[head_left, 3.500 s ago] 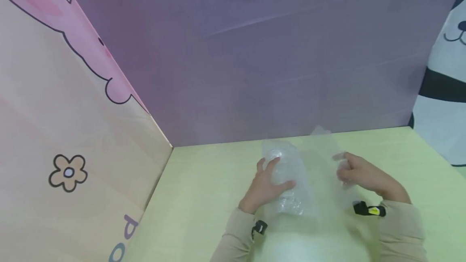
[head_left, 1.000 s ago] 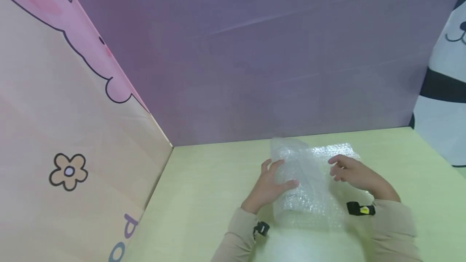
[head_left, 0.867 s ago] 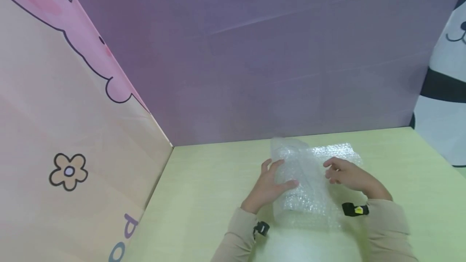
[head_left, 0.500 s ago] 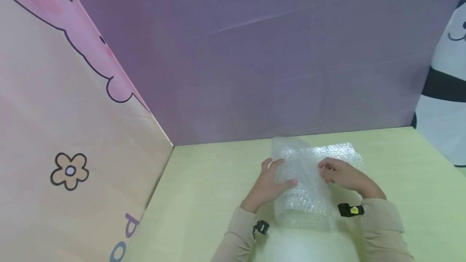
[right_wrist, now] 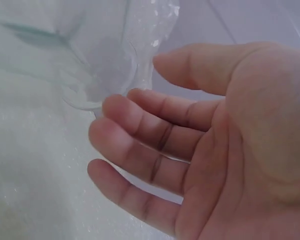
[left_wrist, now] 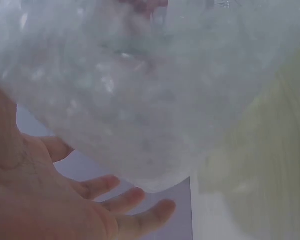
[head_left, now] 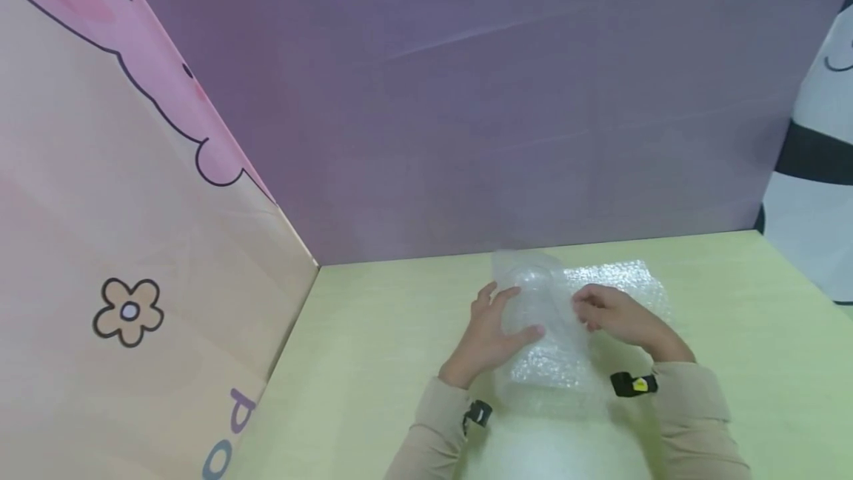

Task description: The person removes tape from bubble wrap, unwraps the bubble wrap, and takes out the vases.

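Observation:
A bundle of clear bubble wrap (head_left: 543, 369) lies mid-table, with a rounded clear shape showing through its layers; its kind cannot be told. A flat stretch of the wrap (head_left: 616, 276) extends to the right. My left hand (head_left: 485, 335) rests on the bundle's left side, thumb across the top and fingers spread. In the left wrist view those fingers (left_wrist: 132, 202) look nearly straight beside the cloudy wrap. My right hand (head_left: 616, 315) is at the bundle's right edge. Its fingers are loosely bent in the right wrist view, thumb apart and nothing between them, near a clear curved edge (right_wrist: 132, 75).
The pale yellow-green table (head_left: 373, 361) runs back to a purple panel (head_left: 466, 110). A printed side panel (head_left: 126, 191) stands along the left. At the far right is another panel with a panda print (head_left: 813, 221).
A raised flap of wrap in the right hand at first has come down over the bundle. The right hand then moved left to the bundle's edge; the left hand has barely shifted.

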`<state>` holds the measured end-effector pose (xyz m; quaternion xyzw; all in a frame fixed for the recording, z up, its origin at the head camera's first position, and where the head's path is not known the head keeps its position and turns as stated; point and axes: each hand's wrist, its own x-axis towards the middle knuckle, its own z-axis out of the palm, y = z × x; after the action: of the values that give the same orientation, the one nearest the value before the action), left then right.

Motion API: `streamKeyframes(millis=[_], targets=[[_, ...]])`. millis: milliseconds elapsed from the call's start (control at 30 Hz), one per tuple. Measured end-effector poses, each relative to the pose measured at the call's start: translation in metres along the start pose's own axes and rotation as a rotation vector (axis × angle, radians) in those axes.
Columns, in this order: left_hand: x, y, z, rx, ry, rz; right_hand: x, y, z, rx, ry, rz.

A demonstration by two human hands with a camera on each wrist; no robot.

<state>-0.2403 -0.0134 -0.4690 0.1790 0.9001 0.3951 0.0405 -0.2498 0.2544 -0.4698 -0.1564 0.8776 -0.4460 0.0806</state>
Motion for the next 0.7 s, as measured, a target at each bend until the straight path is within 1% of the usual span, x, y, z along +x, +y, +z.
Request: streamKeyframes(millis=[200,367,567,700], targets=[[-0.002,0.004,0.0,0.041,-0.005,0.009,0.003,-0.006,0.006,0.008,0.018,-0.033],[-0.005,0.007,-0.001,0.063,-0.015,0.018,0.004,-0.008,0.008,0.019,0.044,-0.036],[-0.006,0.005,-0.001,0.08,-0.028,0.044,0.008,-0.007,0.01,0.032,0.052,-0.054],[-0.005,0.004,-0.002,0.089,-0.04,0.047,0.009,-0.007,0.012,0.023,0.057,-0.06]])
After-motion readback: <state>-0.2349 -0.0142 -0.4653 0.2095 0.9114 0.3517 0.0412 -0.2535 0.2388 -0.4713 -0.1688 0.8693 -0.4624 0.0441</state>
